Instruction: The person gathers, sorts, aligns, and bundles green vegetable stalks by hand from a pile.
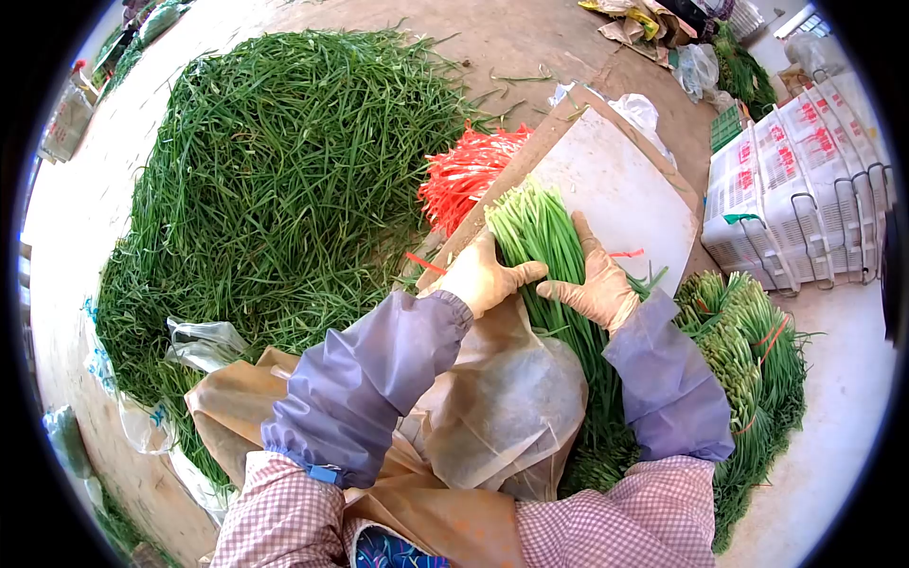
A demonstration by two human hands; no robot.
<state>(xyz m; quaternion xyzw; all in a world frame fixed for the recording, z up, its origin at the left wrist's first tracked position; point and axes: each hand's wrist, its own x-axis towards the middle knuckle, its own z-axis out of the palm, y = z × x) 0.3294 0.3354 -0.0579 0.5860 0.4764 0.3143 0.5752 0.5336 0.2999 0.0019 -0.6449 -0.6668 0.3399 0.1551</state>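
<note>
A bundle of long green stems [542, 237] with pale cut ends lies on a white board [620, 180] in front of me. My left hand [483, 276], gloved, rests against the bundle's left side with its thumb over the stems. On the right side my gloved right hand [597, 284] presses on the same bundle, thumb across it and fingers spread along the edge. A red strip [425, 264] shows beside my left hand, and another [627, 254] sticks out right of the bundle. Red and white ties [464, 180] are piled left of the board.
A large heap of loose green stalks [284, 170] covers the floor at left. Tied bundles [757, 350] are stacked at right. White plastic crates [791, 189] stand at the upper right. Plastic sheeting [511, 398] covers my lap.
</note>
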